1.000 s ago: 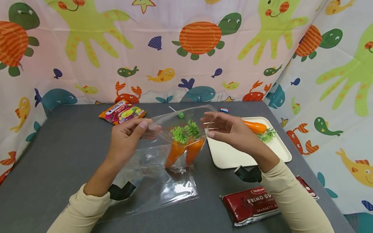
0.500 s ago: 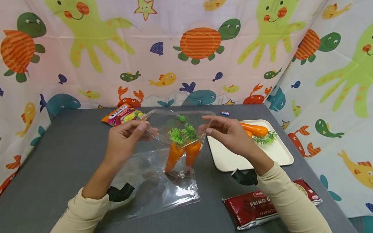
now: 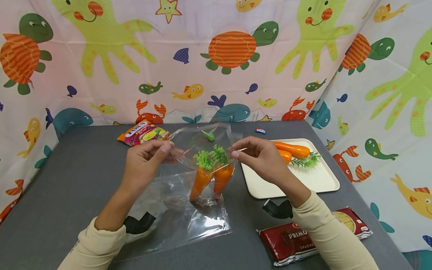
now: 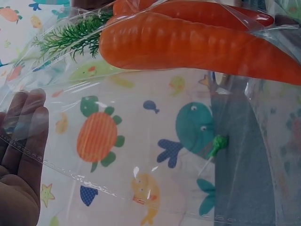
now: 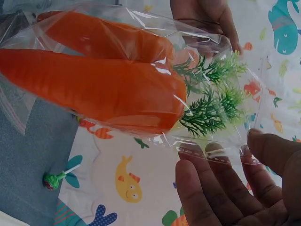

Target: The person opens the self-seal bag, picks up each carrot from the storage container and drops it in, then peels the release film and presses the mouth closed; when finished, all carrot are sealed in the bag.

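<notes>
Head view has the right hand (image 3: pixel 260 157), drawn slightly inward, lightly nipping the rim of the clear bag (image 3: pixel 195 140) while the left hand (image 3: pixel 143 157) pinches the opposite edge, so its mouth looks slacker, apparently harmlessly, with two carrots (image 3: pixel 201 182) already inside, over the tabletop (image 3: pixel 84 180).

A grey tabletop (image 3: pixel 84 172) before a pale curtain (image 3: pixel 162 67) (sea-creature print throughout)

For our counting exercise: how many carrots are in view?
4: two carrots in the held clear bag, two carrots on the tray; the right hand may hide more.
</notes>
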Motion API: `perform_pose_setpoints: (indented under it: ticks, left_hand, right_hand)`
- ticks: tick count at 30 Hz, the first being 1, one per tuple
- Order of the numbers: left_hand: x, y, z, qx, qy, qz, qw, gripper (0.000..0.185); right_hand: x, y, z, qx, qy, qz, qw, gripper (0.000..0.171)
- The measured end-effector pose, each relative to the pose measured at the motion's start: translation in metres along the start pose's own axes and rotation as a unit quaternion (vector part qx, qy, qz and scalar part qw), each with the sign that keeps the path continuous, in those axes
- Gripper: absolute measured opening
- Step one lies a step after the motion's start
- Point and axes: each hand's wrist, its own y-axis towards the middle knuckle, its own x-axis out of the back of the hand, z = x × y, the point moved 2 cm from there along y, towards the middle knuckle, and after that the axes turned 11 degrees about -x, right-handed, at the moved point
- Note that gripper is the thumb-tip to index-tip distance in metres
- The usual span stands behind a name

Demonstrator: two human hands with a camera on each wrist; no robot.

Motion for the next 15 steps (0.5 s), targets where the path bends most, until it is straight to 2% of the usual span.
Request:
perform_pose_setpoints:
  ticks: [3,7,12,15]
  left_hand:
    - [0.001,0.000,0.000,0.000,0.003,-0.002,1.0000,0.015]
    - [0.003,0.000,0.000,0.005,0.006,-0.013,0.9999,0.017]
    - [0.004,0.002,-0.002,0.007,0.013,-0.036,0.9992,0.016]
    - [0.005,0.002,-0.003,0.006,0.004,-0.044,0.9990,0.016]
  right_hand:
    - [0.000,0.001,0.001,0.010,-0.004,-0.009,1.000,0.010]
    - [0.004,0.001,0.001,0.022,0.017,-0.014,1.000,0.007]
    - [0.015,-0.003,0.004,0.023,0.063,0.009,0.998,0.008]
    - [0.020,-0.006,0.007,0.024,0.071,0.012,0.997,0.010]
